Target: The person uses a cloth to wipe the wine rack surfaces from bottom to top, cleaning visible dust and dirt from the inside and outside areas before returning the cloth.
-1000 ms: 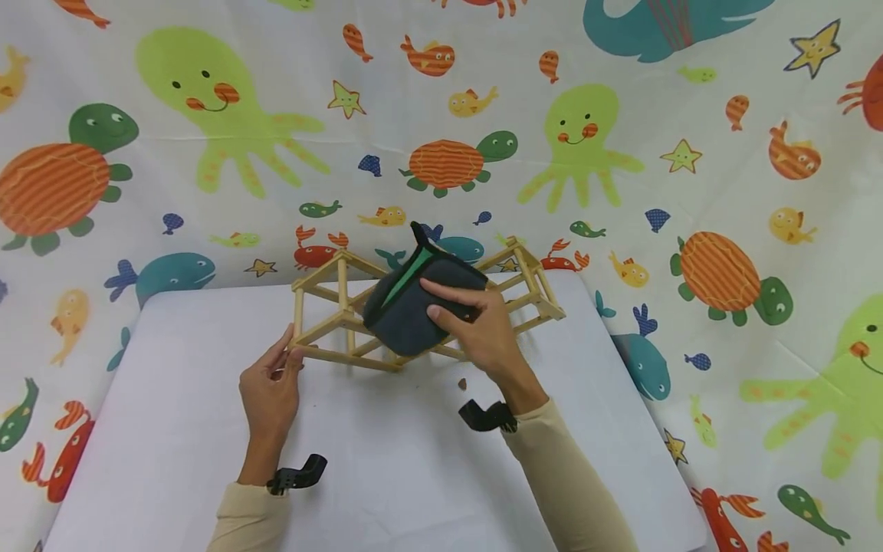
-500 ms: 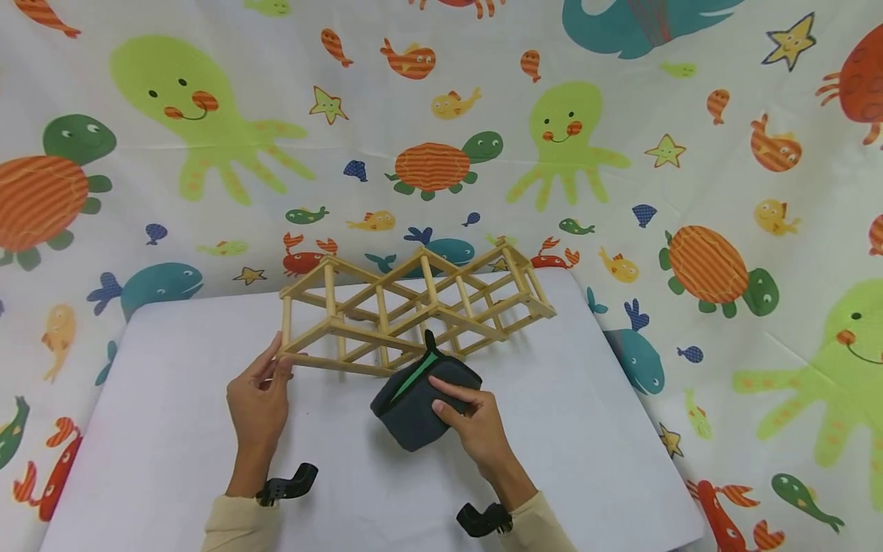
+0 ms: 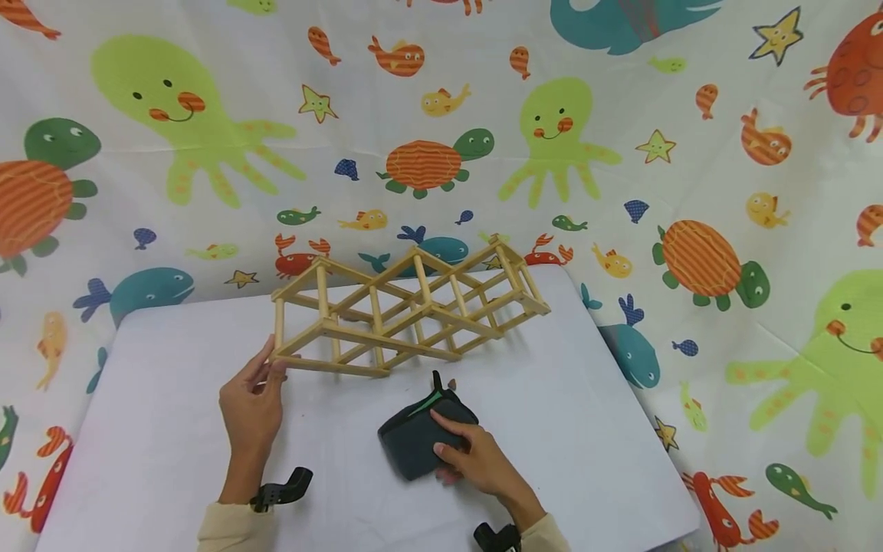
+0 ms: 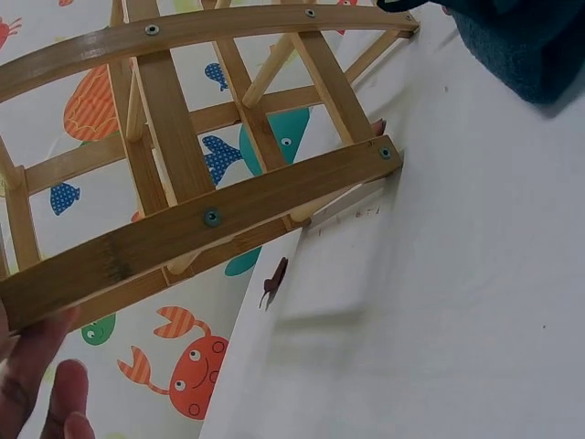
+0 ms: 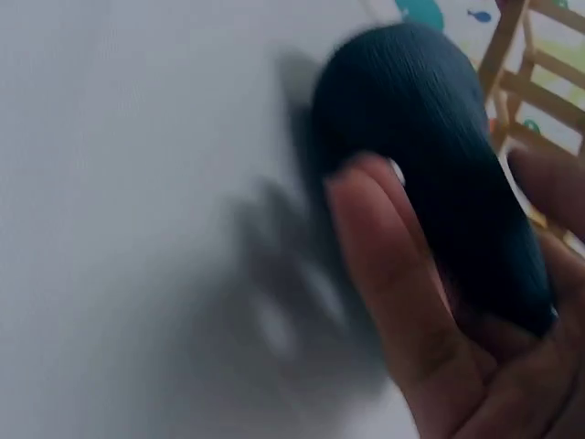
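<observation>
A slatted wooden wine rack [image 3: 407, 314] in a zigzag folding shape stands along the back of the table. At its left front corner, my left hand [image 3: 251, 406] pinches the end of a lower slat; in the left wrist view the fingertips [image 4: 69, 389] show at that slat. Nearer the front, my right hand [image 3: 479, 460] grips a dark blue cloth pouch [image 3: 421, 438] with green lining and a loop on top. The thumb lies on one face of the pouch, with fingers on the other. The right wrist view shows the pouch [image 5: 411, 101] close above the white surface.
The white-covered table [image 3: 586, 460] meets a hanging cloth [image 3: 476, 184] printed with sea animals just behind the rack. Small brown bits lie about: one piece [image 3: 451, 384] behind the pouch, another like a dry leaf [image 4: 274, 282] near the rack.
My right hand has brought the pouch from in front of the rack's middle down toward the table's front. The left hand keeps its hold on the rack's corner. The view has shifted slightly.
</observation>
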The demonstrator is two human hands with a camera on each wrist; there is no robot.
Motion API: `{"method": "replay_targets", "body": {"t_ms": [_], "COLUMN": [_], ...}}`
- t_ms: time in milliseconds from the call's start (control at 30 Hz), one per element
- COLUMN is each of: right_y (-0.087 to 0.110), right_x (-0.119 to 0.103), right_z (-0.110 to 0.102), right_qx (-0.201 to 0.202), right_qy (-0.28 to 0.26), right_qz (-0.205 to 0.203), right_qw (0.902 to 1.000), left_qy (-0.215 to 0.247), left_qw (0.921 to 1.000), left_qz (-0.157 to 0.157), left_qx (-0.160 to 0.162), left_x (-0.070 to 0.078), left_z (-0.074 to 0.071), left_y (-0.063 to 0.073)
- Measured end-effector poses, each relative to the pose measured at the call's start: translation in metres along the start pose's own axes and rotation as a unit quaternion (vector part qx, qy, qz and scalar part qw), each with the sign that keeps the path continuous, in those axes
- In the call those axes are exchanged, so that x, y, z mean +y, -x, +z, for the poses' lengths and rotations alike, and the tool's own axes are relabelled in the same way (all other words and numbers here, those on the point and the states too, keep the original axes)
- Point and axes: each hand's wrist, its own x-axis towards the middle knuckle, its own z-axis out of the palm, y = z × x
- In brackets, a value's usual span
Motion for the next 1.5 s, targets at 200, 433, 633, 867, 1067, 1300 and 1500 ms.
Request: {"method": "replay_targets", "body": {"t_ms": [200,433,633,867,1067,1300,1500], "right_y": [0.012,0.004,-0.025,-0.051,-0.051,-0.037,-0.024], "right_x": [-0.025,-0.084,-0.124,-0.133,-0.135,-0.132,-0.128], "right_z": [-0.036,-0.083,-0.121,-0.138,-0.137,-0.128,-0.117], "right_qx": [0.043,0.360,0.445,0.408,0.409,0.400,0.397], "right_qy": [0.108,0.184,0.224,0.234,0.226,0.218,0.244], "right_qz": [-0.046,-0.144,-0.177,-0.170,-0.189,-0.184,-0.181], "right_qw": [0.9922,0.9033,0.8491,0.8659,0.8639,0.8713,0.8661], "left_qy": [-0.052,-0.057,-0.049,-0.044,-0.038,-0.027,-0.010], "left_qw": [0.9981,0.9920,0.9823,0.9749,0.9756,0.9744,0.9702], "left_qz": [0.031,0.112,0.180,0.217,0.216,0.223,0.242], "left_qx": [0.013,0.012,-0.016,-0.021,-0.003,0.002,0.012], "left_x": [0.006,0.039,0.071,0.082,0.083,0.081,0.077], "left_z": [-0.006,-0.011,-0.005,0.008,0.010,0.017,0.024], "left_y": [0.002,-0.009,-0.022,-0.022,-0.030,-0.050,-0.072]}}
